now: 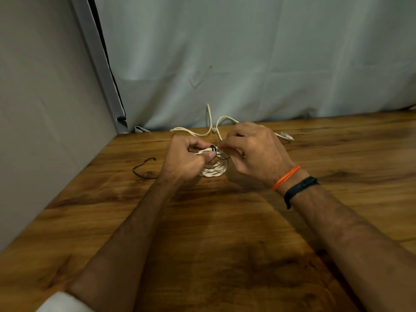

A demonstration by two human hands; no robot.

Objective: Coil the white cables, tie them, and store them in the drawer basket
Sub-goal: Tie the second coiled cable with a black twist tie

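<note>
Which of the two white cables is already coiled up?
The coiled white cable held between the left hand and right hand, with a black tie round it. The loose white cable sprawls behind.

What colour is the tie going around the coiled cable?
Black, against the white coiled cable; the tie shows in the head view, between both hands.

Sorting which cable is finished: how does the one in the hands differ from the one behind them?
The coiled cable is wound into tight loops; the loose cable sprawls uncoiled. The coiled cable is held in both hands with a black tie around it; the loose cable lies untouched, untied. Both are white.
</note>
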